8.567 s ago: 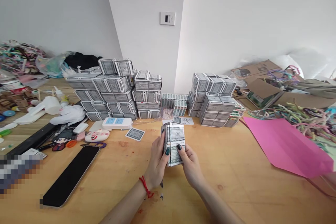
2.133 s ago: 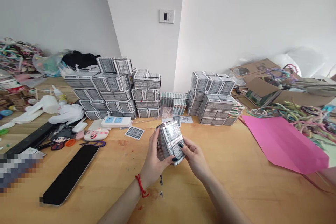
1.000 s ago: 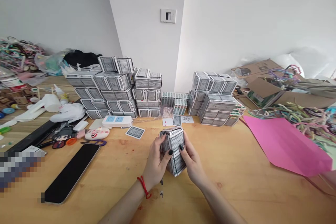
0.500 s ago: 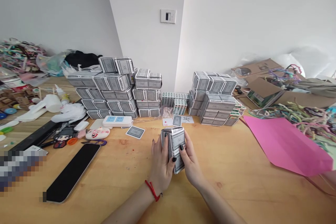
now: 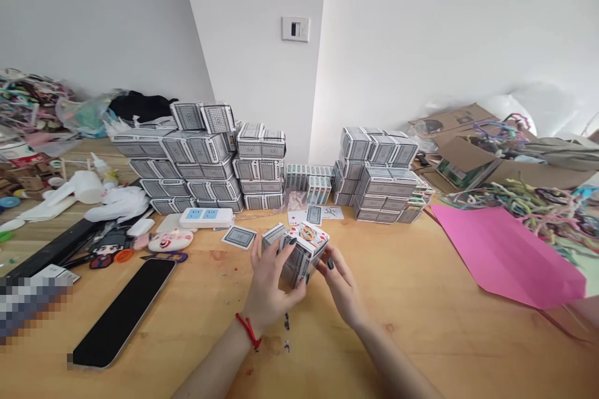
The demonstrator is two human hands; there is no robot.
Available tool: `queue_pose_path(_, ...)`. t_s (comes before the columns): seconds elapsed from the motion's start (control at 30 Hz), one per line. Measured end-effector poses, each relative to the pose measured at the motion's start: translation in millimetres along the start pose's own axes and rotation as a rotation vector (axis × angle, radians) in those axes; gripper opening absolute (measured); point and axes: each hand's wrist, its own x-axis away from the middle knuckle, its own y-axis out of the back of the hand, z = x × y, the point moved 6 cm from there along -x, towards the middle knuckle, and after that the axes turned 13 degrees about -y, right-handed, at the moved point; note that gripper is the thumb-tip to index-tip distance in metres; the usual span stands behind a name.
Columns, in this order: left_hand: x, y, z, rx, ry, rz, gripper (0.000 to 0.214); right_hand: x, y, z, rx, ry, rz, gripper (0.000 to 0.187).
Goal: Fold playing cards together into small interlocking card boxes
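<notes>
Above the wooden table (image 5: pixel 421 299) I hold a folded block of playing cards (image 5: pixel 299 249), grey patterned on its sides, with red-and-white card faces showing on top. My left hand (image 5: pixel 271 280) wraps its left side, fingers curled over the top. My right hand (image 5: pixel 339 280) pinches the right lower edge with its fingertips. Stacks of similar card blocks (image 5: pixel 201 162) stand behind at the left, and more stacks (image 5: pixel 381 177) at the right. Loose cards (image 5: pixel 239 237) lie flat just beyond my hands.
A black phone (image 5: pixel 124 312) lies face down at the left front. A white power strip (image 5: pixel 206 217) sits before the left stacks. Pink paper (image 5: pixel 505 255) covers the right side, beside open cardboard boxes (image 5: pixel 472 149) and coloured cords (image 5: pixel 538 206). Craft clutter fills the far left.
The card block has been turned and tipped, so the red card faces now show on top. My left hand has shifted over its upper side, and both hands have risen slightly.
</notes>
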Motion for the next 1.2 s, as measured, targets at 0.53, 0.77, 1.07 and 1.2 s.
queue_pose_path(0.53,2.9,-20.0,-1.8,0.312,0.108,0.282,0.066,-9.2,17.9,-3.4,-0.258,-0.417,0.001,0.02)
queue_pose_path(0.77,10.1,-20.8,2.8,0.329,0.166,0.248,0.066,-8.5,19.3,-2.5,-0.301,-0.434,0.035,0.02)
queue_pose_path(1.07,6.1,-16.7,1.5,0.325,0.144,0.216,0.064,-9.3,16.7,-1.7,-0.329,-0.424,0.051,0.022)
queue_pose_path(1.2,4.1,-16.0,-0.1,0.355,0.123,0.224,0.07,-9.2,16.2,-3.0,-0.334,-0.412,0.044,0.025)
